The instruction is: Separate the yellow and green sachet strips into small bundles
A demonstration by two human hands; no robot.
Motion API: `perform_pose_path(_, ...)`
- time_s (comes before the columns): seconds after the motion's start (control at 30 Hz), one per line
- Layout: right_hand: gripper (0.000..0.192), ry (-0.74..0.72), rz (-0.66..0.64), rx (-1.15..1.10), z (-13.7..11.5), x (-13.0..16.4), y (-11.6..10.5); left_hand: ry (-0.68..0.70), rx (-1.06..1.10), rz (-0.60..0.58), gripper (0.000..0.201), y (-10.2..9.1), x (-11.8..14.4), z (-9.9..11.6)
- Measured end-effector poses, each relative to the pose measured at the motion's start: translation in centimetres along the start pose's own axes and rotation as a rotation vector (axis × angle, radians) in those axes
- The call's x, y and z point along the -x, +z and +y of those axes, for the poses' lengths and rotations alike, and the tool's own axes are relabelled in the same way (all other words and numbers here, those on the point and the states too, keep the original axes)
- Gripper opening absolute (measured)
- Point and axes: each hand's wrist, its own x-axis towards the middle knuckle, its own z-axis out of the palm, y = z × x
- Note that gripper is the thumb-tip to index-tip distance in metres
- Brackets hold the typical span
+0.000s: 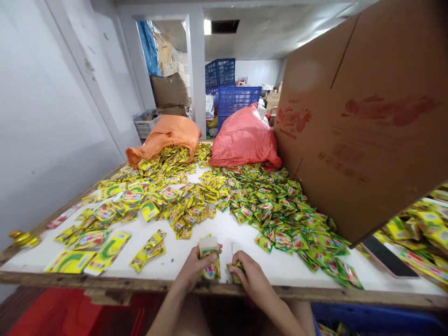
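Note:
My left hand [197, 265] is wrapped round a small yellow-green printed box [210, 270], its pale flap standing up at the top. A short way to the right, my right hand [249, 271] pinches a small yellow-green sachet [235, 275], partly hidden by the fingers. Both hands are just above the table's front edge, apart from each other. Left of them lie a few loose yellow sachets [149, 250] and several flattened boxes [108, 253]. Beyond the hands spread a heap of yellow sachets [191, 205] and a heap of greener sachets [280, 210].
An orange sack [175, 130] spills sachets at the back, beside a red sack [245, 137]. A large cardboard carton [350, 116] leans over the right side. A phone [388, 256] lies under its edge. Below the table are a red container [59, 312] and a blue crate [378, 319].

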Motion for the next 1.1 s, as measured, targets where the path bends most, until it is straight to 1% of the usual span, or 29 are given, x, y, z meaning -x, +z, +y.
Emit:
perform_pose_path(0.03, 0.004, 0.023, -0.014, -0.013, -0.1, 0.5, -0.4, -0.012, -0.010, -0.012, 0.042, 0.1, 0.0, 0.1)
perform_pose_path(0.17, 0.024, 0.084, -0.098, -0.110, -0.6, 1.5, -1.7, -0.040, -0.080, -0.070, 0.039, 0.3, -0.1, 0.2)
perform_pose_path(0.23, 0.026, 0.104, -0.109, -0.176, -0.5, 1.5, -1.9, -0.037, -0.112, -0.082, 0.038, 0.3, 0.0, 0.2)
perform_pose_path(0.43, 0.030, 0.183, -0.020, -0.410, 0.2, 0.1, -0.8, -0.035, -0.132, -0.129, 0.040, 0.2, -0.3, -0.4)
perform_pose_path(0.57, 0.026, 0.230, 0.041, -0.567, -0.3, -1.1, -0.1, -0.015, -0.102, -0.163, 0.044, 0.1, -0.6, -0.9)
perform_pose_path(0.63, 0.026, 0.225, 0.071, -0.607, -0.6, -1.5, 0.1, -0.012, -0.093, -0.174, 0.045, 0.1, -0.7, -1.0)
perform_pose_path(0.7, 0.024, 0.198, 0.081, -0.607, -0.6, -1.7, 0.3, -0.017, -0.086, -0.156, 0.045, 0.0, -0.7, -1.0)
perform_pose_path(0.8, 0.019, 0.144, 0.092, -0.548, 0.1, -1.7, 0.5, -0.030, -0.056, -0.122, 0.045, 0.1, -0.7, -0.9)
perform_pose_path(0.9, 0.021, 0.144, 0.133, -0.521, 0.7, -2.3, 0.4, -0.066, -0.002, -0.073, 0.043, 0.5, -0.8, -0.8)
perform_pose_path(1.0, 0.023, 0.110, 0.193, -0.560, -0.5, -3.6, -0.3, -0.105, 0.022, -0.051, 0.042, 0.9, -1.0, -0.8)
perform_pose_path(1.03, 0.022, 0.079, 0.196, -0.562, -1.3, -4.1, -0.5, -0.107, 0.017, -0.052, 0.042, 1.1, -1.1, -0.7)
perform_pose_path(1.1, 0.021, 0.005, 0.160, -0.512, -2.9, -5.1, -0.9, -0.098, -0.007, -0.056, 0.042, 1.3, -1.2, -0.5)
